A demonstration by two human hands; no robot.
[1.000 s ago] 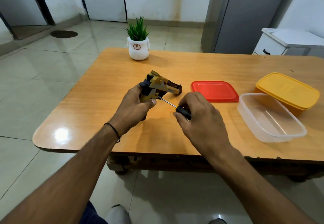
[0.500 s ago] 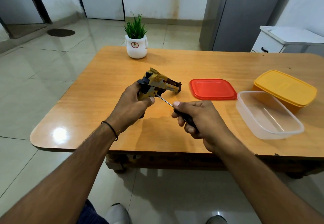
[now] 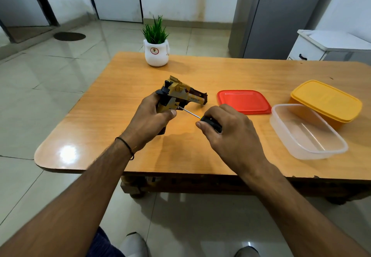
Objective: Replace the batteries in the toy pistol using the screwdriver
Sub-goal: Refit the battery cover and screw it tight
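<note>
Toy pistol (image 3: 180, 96): yellow and black, held above the tabletop (image 3: 104, 120) near its middle, muzzle pointing right toward the red lid (image 3: 244, 101).
Left hand (image 3: 149, 121): grip closed around the pistol's handle, thumb pressed on its side.
Right hand (image 3: 230, 134): grip closed on the black handle of the screwdriver (image 3: 200, 117).
Screwdriver shaft: slanted up and left, tip touching the pistol's handle just beside the left thumb.
Clear container (image 3: 307, 132): open, near right, just beside the red lid.
Yellow lidded box (image 3: 326, 101): far right, behind the clear container.
Potted plant (image 3: 156, 43): white pot at the far edge.
</note>
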